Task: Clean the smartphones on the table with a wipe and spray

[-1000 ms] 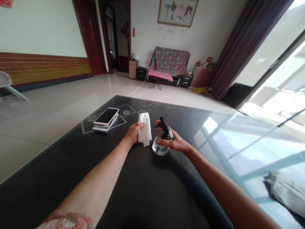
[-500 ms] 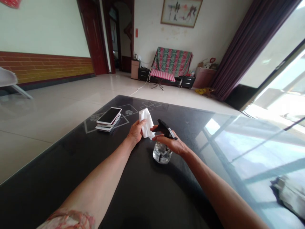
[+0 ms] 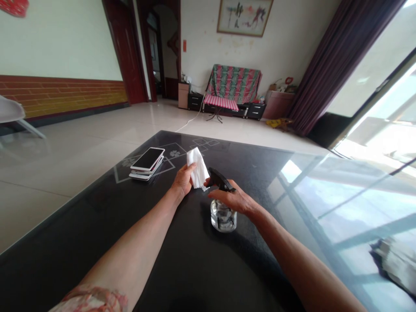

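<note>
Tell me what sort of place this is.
Probably a living room in a home: a framed picture on the far wall, a long purple curtain at the right, and low black drawers.

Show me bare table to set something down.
Free: table between the forearms, this side of the bottle; also between left forearm and left edge, nearer than the phones. Crowded: around left hand, wipe, right hand, bottle.
</note>
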The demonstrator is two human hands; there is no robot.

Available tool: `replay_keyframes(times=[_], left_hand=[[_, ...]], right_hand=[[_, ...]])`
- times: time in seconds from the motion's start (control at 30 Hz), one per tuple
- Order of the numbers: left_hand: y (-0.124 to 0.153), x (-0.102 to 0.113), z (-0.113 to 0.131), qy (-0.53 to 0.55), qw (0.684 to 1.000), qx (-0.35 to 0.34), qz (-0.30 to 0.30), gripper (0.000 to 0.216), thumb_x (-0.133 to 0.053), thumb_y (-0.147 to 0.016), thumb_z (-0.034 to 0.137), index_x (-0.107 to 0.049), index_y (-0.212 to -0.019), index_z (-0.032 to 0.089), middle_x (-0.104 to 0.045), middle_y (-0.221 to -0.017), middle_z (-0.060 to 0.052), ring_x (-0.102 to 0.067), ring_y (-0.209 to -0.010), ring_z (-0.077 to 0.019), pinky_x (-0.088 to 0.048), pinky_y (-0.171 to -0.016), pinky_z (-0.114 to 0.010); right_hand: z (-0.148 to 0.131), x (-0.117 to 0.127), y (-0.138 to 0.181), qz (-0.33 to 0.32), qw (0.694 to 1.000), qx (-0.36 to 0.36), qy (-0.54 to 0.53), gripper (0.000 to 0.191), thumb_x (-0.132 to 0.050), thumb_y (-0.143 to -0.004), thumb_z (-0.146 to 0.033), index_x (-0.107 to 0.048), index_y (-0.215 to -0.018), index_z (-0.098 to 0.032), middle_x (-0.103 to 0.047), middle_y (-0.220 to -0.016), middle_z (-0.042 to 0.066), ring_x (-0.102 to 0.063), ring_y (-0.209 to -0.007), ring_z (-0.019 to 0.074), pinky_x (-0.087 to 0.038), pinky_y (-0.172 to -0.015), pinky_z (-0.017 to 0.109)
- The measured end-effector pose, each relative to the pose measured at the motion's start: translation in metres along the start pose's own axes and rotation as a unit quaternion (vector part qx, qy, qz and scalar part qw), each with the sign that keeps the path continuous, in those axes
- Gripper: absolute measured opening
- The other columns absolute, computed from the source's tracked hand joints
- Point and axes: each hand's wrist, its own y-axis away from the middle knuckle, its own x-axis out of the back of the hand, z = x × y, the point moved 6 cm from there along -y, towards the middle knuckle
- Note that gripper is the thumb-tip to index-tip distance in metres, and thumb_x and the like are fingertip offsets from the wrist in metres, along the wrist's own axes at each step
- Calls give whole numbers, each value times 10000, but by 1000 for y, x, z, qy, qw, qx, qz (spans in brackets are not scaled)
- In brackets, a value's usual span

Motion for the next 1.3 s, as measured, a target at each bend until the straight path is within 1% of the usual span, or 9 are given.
replay_keyframes(times=[0.2, 0.4, 0.57, 0.77, 0.87, 0.97, 1.07, 1.13, 1.3], left_hand=[[-2, 0, 1, -12, 1000, 2, 6, 371, -821, -584, 305, -667, -882, 145, -713, -743, -42, -671, -686, -211, -543, -662, -347], [0, -1, 1, -23, 1000, 1, 1, 406, -841, -546, 327, -671, -862, 135, -709, -715, -43, -654, -632, -195, -534, -642, -335], [1, -1, -2, -44, 999, -1, -6, 394, -844, -550, 323, -686, -854, 129, -704, -687, -39, -649, -605, -189, -538, -633, -329], [-5, 7, 4, 27, 999, -1, 36, 277, -787, -653, 246, -662, -875, 134, -709, -739, -40, -660, -635, -178, -562, -696, -341], [-8, 12, 7, 70, 996, -2, 54, 210, -734, -724, 216, -654, -900, 136, -713, -784, -51, -674, -682, -184, -563, -723, -339], [-10, 14, 6, 82, 994, 6, 66, 168, -700, -758, 201, -654, -905, 135, -715, -804, -60, -679, -701, -189, -563, -708, -330], [-8, 13, 5, 67, 996, 10, 66, 171, -707, -746, 216, -646, -886, 141, -711, -767, -53, -674, -670, -188, -561, -663, -321], [-4, 7, 3, 12, 999, 18, 42, 194, -730, -711, 224, -646, -865, 140, -701, -702, -44, -658, -604, -184, -548, -598, -307], [11, -15, -12, -161, 979, 84, -91, 246, -783, -621, 248, -671, -799, 122, -668, -589, -43, -599, -463, -171, -478, -466, -277]], right_hand=[[0, 0, 1, 7, 999, -41, -21, 273, -598, -660, -210, -677, -920, -202, -602, -716, -26, -519, -686, 151, -414, -655, 274], [-1, 1, 0, 24, 999, -22, -3, 288, -591, -653, -219, -673, -928, -204, -596, -718, -30, -526, -706, 149, -411, -668, 266], [8, 3, -3, 46, 998, -39, 9, 299, -590, -648, -247, -670, -932, -197, -612, -741, -25, -526, -688, 138, -404, -645, 251], [11, 5, -4, 42, 998, -37, 11, 305, -582, -651, -268, -671, -937, -209, -628, -765, -18, -541, -686, 145, -403, -619, 244], [12, 4, -2, 24, 998, -60, 19, 277, -564, -650, -259, -672, -899, -204, -637, -744, -10, -544, -674, 149, -400, -604, 245], [13, 3, 0, 15, 997, -73, 25, 292, -555, -651, -253, -669, -916, -205, -639, -721, -13, -538, -651, 146, -393, -588, 244], [10, 3, 0, 11, 998, -52, 23, 315, -569, -653, -253, -666, -950, -208, -640, -724, -20, -537, -644, 140, -391, -584, 239], [8, 3, 0, 4, 999, -46, 21, 322, -577, -654, -250, -669, -960, -210, -644, -728, -21, -545, -650, 140, -398, -592, 239], [15, 4, -2, 10, 997, -70, -7, 362, -577, -662, -245, -680, -1005, -190, -654, -716, -5, -570, -648, 146, -424, -605, 246]])
